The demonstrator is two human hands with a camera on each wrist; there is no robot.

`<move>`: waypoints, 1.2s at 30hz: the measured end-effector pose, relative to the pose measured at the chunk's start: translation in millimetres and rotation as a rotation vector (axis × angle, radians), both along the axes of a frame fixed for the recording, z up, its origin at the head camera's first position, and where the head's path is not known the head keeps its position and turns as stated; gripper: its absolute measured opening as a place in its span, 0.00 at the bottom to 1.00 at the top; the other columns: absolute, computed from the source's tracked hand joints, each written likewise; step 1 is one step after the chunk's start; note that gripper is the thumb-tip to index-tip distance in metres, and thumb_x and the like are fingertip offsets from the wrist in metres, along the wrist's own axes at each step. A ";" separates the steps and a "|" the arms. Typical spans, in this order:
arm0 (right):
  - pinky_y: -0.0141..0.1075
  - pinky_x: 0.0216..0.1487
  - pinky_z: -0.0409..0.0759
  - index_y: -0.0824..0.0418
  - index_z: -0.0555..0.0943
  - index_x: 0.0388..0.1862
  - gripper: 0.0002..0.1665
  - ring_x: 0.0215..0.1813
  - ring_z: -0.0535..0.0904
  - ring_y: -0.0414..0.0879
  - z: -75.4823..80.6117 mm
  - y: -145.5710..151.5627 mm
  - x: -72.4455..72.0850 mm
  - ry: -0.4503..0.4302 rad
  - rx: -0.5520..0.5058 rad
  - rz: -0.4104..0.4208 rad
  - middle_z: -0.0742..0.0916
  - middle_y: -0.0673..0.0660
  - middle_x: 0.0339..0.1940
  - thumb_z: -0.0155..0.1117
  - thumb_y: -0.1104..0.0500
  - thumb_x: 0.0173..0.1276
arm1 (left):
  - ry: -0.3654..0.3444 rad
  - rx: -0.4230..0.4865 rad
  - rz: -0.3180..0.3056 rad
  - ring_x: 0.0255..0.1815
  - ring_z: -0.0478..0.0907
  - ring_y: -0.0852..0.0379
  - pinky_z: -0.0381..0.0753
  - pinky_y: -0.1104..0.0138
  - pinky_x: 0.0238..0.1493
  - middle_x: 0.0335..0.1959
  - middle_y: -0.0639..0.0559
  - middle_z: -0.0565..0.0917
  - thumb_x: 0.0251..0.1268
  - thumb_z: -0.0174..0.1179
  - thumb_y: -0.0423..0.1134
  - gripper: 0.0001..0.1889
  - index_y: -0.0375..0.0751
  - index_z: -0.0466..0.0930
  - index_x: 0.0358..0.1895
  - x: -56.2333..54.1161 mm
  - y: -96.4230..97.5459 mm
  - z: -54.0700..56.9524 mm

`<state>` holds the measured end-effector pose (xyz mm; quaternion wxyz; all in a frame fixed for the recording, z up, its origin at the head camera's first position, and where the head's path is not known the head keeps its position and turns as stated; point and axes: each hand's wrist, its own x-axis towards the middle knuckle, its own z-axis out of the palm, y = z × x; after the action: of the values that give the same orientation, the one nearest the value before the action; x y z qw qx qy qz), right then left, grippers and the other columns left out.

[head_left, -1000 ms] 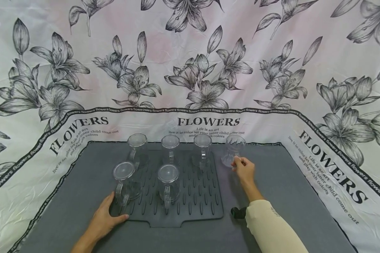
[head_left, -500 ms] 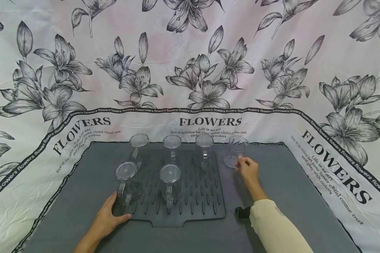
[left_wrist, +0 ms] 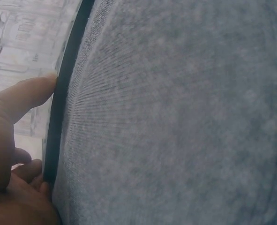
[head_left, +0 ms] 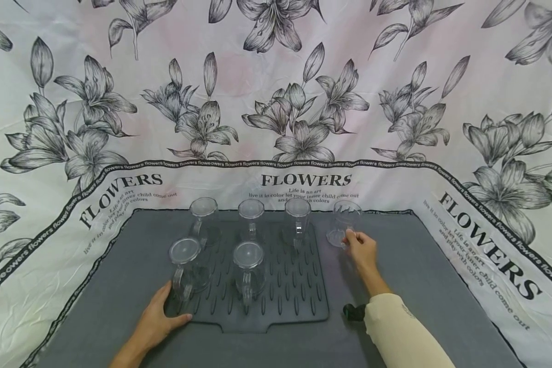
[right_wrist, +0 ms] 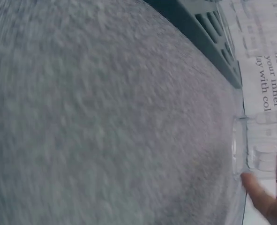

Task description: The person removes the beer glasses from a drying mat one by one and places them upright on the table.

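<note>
My right hand [head_left: 361,249] pinches the handle side of a clear glass mug [head_left: 347,217] at the back, just right of the drying mat. That mug looks upright on the table. In the right wrist view its round end [right_wrist: 240,147] shows near the thumb. My left hand [head_left: 153,321] rests at the near left corner of the dark grey ridged drying mat [head_left: 290,299], its thumb along the front edge and the other fingers by the left side. From the left wrist, the thumb [left_wrist: 33,93] touches the mat's edge [left_wrist: 63,98]; the fingertips below are partly hidden.
Several clear mugs stand on the mat, apparently upside down: a back row including one mug [head_left: 297,222], and two in front, with one [head_left: 249,271] in the middle. A grey cloth [head_left: 418,266] covers the table. Flower-printed fabric [head_left: 303,112] hangs behind.
</note>
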<state>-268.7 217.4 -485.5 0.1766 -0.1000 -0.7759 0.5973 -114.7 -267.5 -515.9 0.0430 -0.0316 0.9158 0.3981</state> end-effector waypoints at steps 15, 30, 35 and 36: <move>0.50 0.50 0.71 0.66 0.79 0.53 0.34 0.53 0.74 0.56 34.1 18.9 16.3 -0.027 0.149 -0.079 0.81 0.64 0.51 0.54 0.36 0.70 | -0.029 0.010 0.008 0.71 0.45 0.28 0.51 0.37 0.66 0.72 0.25 0.49 0.47 0.75 0.53 0.62 0.23 0.43 0.74 -1.1 -0.8 -1.7; 0.50 0.58 0.69 0.66 0.76 0.59 0.32 0.60 0.71 0.54 79.0 5.6 58.5 0.063 0.089 0.017 0.78 0.61 0.55 0.57 0.41 0.71 | -0.022 0.008 0.004 0.71 0.46 0.27 0.51 0.37 0.65 0.71 0.24 0.50 0.47 0.75 0.53 0.61 0.22 0.43 0.73 -0.4 0.0 -1.4; 0.41 0.52 0.75 0.64 0.76 0.60 0.30 0.56 0.73 0.47 92.8 -2.4 73.4 0.065 0.093 0.043 0.79 0.58 0.53 0.56 0.42 0.72 | -0.019 0.009 0.006 0.71 0.46 0.27 0.51 0.37 0.65 0.71 0.24 0.50 0.47 0.75 0.52 0.61 0.22 0.43 0.73 -0.4 -0.2 -0.5; 0.39 0.51 0.76 0.63 0.75 0.61 0.30 0.55 0.74 0.46 95.1 -3.5 76.2 0.064 0.097 0.050 0.79 0.57 0.53 0.56 0.43 0.72 | -0.018 0.011 0.007 0.71 0.46 0.27 0.51 0.37 0.65 0.71 0.24 0.50 0.47 0.75 0.52 0.61 0.22 0.43 0.73 -0.3 -0.3 -0.4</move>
<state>-192.5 213.9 -390.3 0.1912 -0.0526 -0.8002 0.5660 -115.1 -267.8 -516.3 0.0501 -0.0381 0.9131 0.4028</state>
